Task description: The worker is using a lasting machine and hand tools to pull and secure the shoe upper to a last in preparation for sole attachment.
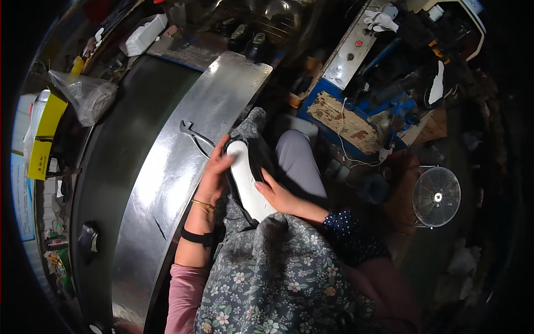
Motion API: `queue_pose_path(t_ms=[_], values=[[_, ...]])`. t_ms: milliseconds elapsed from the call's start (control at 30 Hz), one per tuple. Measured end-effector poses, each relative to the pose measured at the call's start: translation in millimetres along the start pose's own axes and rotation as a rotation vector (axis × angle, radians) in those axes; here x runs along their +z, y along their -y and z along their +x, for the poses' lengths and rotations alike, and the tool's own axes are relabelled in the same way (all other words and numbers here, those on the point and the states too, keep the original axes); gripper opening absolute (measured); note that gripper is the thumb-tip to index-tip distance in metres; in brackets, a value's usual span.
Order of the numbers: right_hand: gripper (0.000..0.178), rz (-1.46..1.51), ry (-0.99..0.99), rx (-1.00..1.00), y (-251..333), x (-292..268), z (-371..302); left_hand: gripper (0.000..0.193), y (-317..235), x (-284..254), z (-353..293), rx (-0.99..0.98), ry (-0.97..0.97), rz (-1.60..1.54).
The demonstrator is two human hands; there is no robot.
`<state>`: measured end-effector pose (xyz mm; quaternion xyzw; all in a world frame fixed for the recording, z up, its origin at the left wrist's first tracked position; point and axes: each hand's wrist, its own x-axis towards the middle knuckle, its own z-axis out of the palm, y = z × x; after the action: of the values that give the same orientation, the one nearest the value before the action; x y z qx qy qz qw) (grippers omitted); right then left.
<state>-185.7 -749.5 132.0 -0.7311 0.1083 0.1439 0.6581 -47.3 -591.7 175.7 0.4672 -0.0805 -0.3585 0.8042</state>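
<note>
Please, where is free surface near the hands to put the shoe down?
The shiny metal table is bare between the pliers and the near edge, just beside the left hand. The far end, by the plastic bag and yellow boxes, is crowded. Both hands hold the shoe.

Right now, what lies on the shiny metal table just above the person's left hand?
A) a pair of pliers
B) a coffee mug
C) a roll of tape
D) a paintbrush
A: a pair of pliers lies on the metal table just beyond the left hand, which rests on the white-soled shoe together with the right hand.
</note>
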Motion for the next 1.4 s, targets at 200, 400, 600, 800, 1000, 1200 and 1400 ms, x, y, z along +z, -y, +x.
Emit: queue_pose_path(t_ms=[200,400,600,800,1000,1200,1400], values=[[0.078,-0.159,-0.049,-0.035,30.4,36.3,19.1,0.047,33.3,-37.3,-30.2,-0.002,-0.594,0.854],[0.077,-0.370,-0.079,-0.005,60.1,58.4,29.8,0.032,-29.5,0.1,-13.3,0.310,-0.388,2.281],[0.084,-0.274,-0.186,-0.177,26.4,66.7,43.0,0.037,-42.0,-34.4,-24.7,0.059,-0.209,1.858],[0.061,-0.393,-0.391,-0.249,102.3,2.9,63.2,0.095,5.9,-39.9,-110.7,-0.237,-0.055,0.247],[0.051,-0.987,0.216,-0.350,151.4,24.1,172.7,0.087,-45.4,-37.3,-121.3,-0.396,0.298,0.680],[0.049,-1.249,0.050,-0.085,72.5,85.8,219.4,0.080,-33.5,-3.7,-127.6,-0.428,0.225,0.843],[0.025,-0.194,0.366,-0.008,110.8,21.3,173.6,0.078,-13.3,-28.3,-122.9,-0.495,0.156,0.370]])
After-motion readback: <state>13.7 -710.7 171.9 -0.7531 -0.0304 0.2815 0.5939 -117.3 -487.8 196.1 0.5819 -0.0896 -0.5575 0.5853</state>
